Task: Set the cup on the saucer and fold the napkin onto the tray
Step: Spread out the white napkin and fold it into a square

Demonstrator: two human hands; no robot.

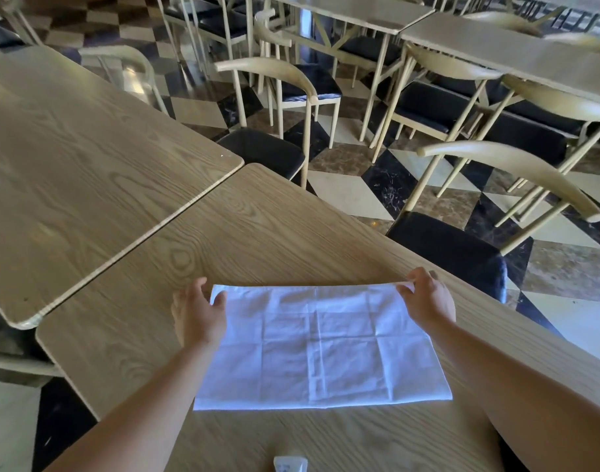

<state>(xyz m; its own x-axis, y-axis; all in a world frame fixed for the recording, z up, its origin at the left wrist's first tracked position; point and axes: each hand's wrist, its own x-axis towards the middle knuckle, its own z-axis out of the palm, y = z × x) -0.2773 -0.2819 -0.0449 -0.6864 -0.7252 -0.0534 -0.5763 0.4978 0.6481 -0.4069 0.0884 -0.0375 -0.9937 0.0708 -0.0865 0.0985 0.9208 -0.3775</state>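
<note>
A white cloth napkin lies flat on the wooden table as a wide rectangle with crease lines across it. My left hand rests at its far left corner, thumb and fingers pinching the cloth edge. At the far right corner my right hand pinches the far edge between thumb and fingers. No cup, saucer or tray is in view.
A second wooden table butts against this one on the left. Dark-seated chairs stand along the far right edge, with more tables and chairs beyond. A small white object sits at the bottom edge.
</note>
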